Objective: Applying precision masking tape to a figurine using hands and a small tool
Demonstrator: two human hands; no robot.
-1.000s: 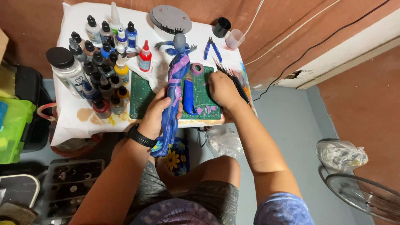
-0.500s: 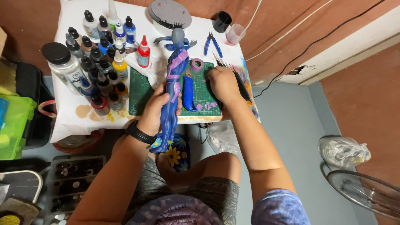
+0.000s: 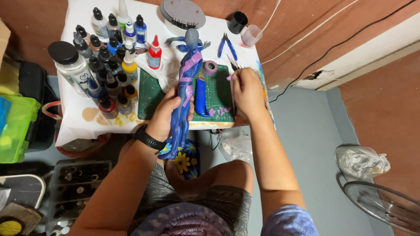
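At the far left of the frame a translucent green bin (image 3: 15, 126) sits on the floor, and just right of it, in the upper left, a white-covered table (image 3: 76, 126) carries a large clear jar with a black lid (image 3: 70, 65) and a crowd of small dropper paint bottles (image 3: 111, 57), glossy and hard-looking. Toward the middle, the left hand (image 3: 168, 116) is wrapped closed around the legs of a tall blue figure (image 3: 186, 87), slim and rigid, probably light resin or plastic, banded with strips of purple masking tape; its thin outstretched arms look fragile, so the thicker legs and torso seem the safer hold. It stands tilted over a dark green cutting mat (image 3: 218, 94). Further right, the right hand (image 3: 247, 91) pinches slim tweezers (image 3: 234, 65) that grip a small pink scrap.
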